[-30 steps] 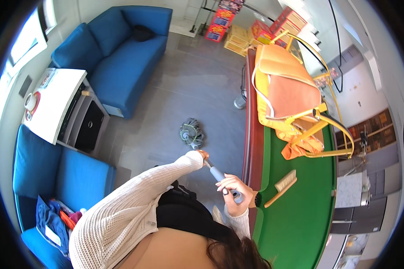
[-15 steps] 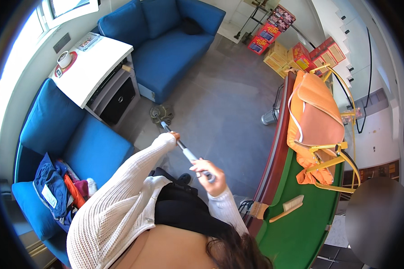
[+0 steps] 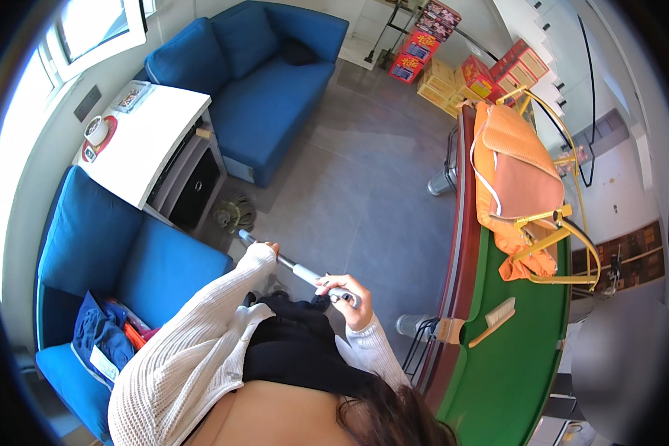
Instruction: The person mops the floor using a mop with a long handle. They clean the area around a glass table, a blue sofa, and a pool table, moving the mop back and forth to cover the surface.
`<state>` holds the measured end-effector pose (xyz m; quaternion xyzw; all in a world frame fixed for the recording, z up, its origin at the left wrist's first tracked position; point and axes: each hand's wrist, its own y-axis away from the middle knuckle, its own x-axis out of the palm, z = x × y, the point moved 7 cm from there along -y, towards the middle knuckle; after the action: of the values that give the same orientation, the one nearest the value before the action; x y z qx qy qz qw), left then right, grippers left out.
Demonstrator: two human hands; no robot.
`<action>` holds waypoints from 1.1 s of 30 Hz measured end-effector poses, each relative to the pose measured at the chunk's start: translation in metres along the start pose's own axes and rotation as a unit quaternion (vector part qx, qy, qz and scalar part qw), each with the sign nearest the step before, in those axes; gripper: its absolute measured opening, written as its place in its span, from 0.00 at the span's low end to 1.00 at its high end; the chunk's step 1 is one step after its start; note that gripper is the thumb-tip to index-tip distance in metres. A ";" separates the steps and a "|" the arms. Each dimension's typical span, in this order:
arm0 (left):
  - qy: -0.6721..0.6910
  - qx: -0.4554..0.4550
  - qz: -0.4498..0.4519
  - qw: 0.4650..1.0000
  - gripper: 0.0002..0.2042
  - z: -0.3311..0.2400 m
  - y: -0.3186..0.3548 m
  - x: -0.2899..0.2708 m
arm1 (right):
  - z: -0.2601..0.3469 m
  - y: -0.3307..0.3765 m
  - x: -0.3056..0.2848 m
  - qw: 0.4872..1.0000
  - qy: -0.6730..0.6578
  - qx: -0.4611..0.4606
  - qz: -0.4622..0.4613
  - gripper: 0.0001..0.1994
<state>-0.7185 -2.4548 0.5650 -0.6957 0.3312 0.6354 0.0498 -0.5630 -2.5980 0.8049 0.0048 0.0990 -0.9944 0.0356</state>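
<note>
Since the earliest frame, the mop head (image 3: pixel 234 214) has swung from the open floor over to the left, and it now sits on the grey floor (image 3: pixel 379 171) just beside the white cabinet (image 3: pixel 167 130), near the closer blue sofa (image 3: pixel 175 249). The left hand (image 3: pixel 273 248) has gone left with it and is closed around the handle (image 3: pixel 303 273) partway down; its fingers are mostly hidden by the sleeve. The right hand (image 3: pixel 361 308) is wrapped round the thick grey upper end, fingers curled over the top. The handle slants down and left from the right hand to the mop head, in front of the body. Well apart to the right, a brush (image 3: pixel 493 321) lies on the green table (image 3: pixel 509 375), and an orange chair (image 3: pixel 524 167) with a yellow frame rests farther along it. Clothes (image 3: pixel 105 336) lie on the closer sofa.
</note>
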 end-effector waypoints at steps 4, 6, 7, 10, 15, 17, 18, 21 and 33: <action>-0.083 0.044 0.098 0.991 0.09 -0.010 0.031 0.005 | -0.002 0.013 -0.001 0.993 -0.093 0.024 -0.068 0.11; -0.086 0.040 0.122 0.988 0.10 -0.021 0.045 0.004 | 0.005 0.012 -0.005 0.990 -0.098 0.007 -0.096 0.10; -0.100 0.056 0.118 0.986 0.10 -0.024 0.043 0.010 | 0.011 0.011 -0.005 0.992 -0.088 0.005 -0.095 0.10; -0.123 0.096 0.131 0.979 0.10 -0.030 0.023 0.036 | 0.045 0.007 -0.008 0.996 -0.041 -0.006 -0.079 0.09; 0.024 0.176 0.123 0.976 0.10 -0.122 0.041 -0.038 | 0.096 0.029 -0.035 0.994 0.007 -0.012 -0.108 0.08; 0.082 0.198 0.090 0.973 0.09 -0.149 0.044 -0.041 | 0.120 0.041 -0.040 0.993 0.041 -0.023 -0.110 0.08; 0.089 0.222 0.098 0.966 0.09 -0.167 0.040 -0.036 | 0.132 0.050 -0.043 0.990 0.052 -0.013 -0.131 0.08; 0.121 0.243 0.193 0.943 0.15 -0.210 0.033 -0.018 | 0.145 0.078 -0.053 0.979 0.102 0.004 -0.178 0.08; 0.262 0.562 0.198 0.759 0.11 -0.354 -0.070 0.140 | 0.147 0.118 -0.032 0.920 0.331 -0.075 -0.195 0.02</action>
<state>-0.3842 -2.6293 0.4786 -0.6013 0.7592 0.1242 0.2159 -0.5228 -2.7402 0.9267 0.3117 0.1779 -0.9130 -0.1937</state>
